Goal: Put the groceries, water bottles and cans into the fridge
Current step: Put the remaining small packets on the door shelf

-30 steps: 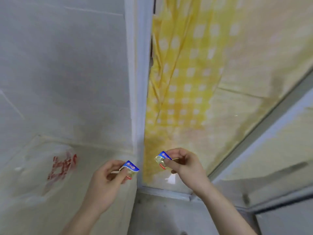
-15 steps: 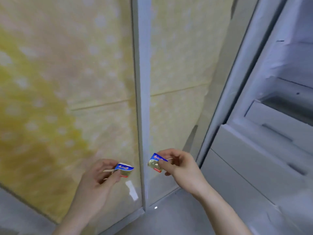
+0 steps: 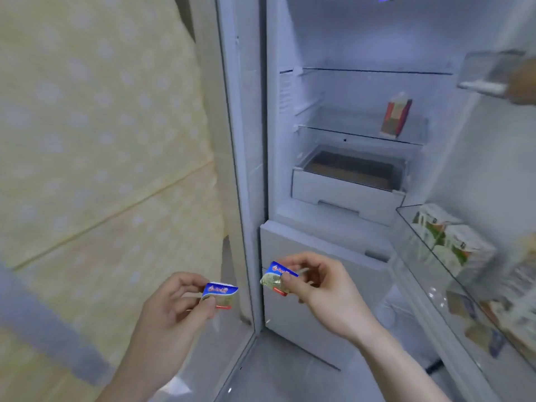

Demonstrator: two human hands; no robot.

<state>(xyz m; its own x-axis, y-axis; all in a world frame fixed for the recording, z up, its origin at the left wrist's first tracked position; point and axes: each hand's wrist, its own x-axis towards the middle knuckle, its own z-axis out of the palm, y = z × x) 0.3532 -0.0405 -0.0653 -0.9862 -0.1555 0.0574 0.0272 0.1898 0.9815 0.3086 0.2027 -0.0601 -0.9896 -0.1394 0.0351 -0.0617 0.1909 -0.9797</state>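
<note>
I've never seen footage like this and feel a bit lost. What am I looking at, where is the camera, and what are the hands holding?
There is no machine here: the camera sits on a person's head and looks forward and down, so you see their own two bare hands. The left hand pinches a small foil packet with a blue top; the right hand pinches a second packet of the same kind. Ahead stands an open fridge. A red carton stands on a glass shelf, with a drawer below. On the right, the door rack holds pale cartons. The yellow patterned surface on the left is too blurred to identify.
</note>
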